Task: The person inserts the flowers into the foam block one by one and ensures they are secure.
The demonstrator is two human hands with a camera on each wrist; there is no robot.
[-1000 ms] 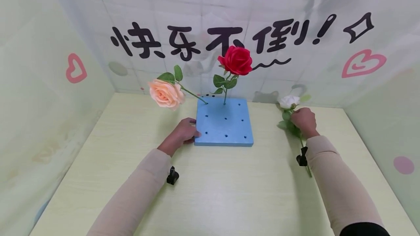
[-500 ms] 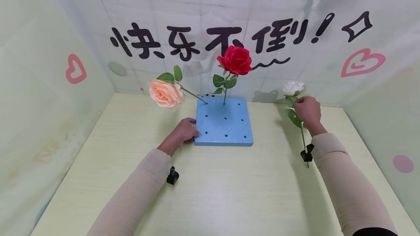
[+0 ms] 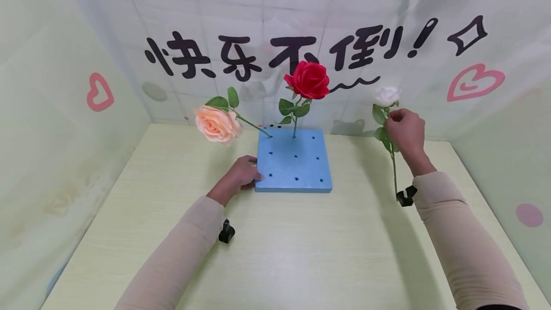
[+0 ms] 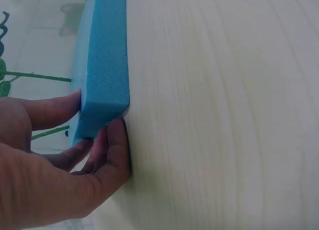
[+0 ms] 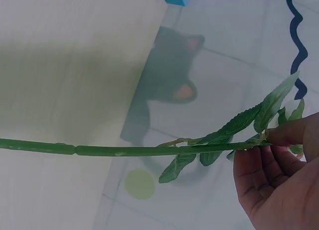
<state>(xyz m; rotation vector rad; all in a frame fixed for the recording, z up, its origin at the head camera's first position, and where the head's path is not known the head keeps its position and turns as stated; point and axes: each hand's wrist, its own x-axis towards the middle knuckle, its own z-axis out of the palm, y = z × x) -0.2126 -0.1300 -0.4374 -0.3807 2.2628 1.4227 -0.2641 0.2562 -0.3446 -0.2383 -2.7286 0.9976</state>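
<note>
My right hand (image 3: 406, 134) pinches the stem of a white rose (image 3: 387, 96) just below its bloom. The rose is held roughly upright above the right part of the table, its green stem (image 5: 124, 151) hanging down toward the wrist camera. My left hand (image 3: 241, 174) holds the near left corner of a blue foam board (image 3: 297, 169) with several small holes. In the left wrist view the thumb (image 4: 57, 110) lies on the board's top edge and the fingers (image 4: 117, 145) curl against its side. A red rose (image 3: 308, 80) and a drooping peach rose (image 3: 217, 124) stand in the board's back holes.
The pale wooden table (image 3: 292, 252) meets a printed cloth backdrop (image 3: 206, 8) with black lettering close behind the board. Cloth side walls (image 3: 56, 133) close in the left and right. Small black wrist cameras (image 3: 226, 231) sit on both wrists.
My right hand has raised the white rose up off the table and swung its stem more upright. The left hand and the board have stayed in place.
</note>
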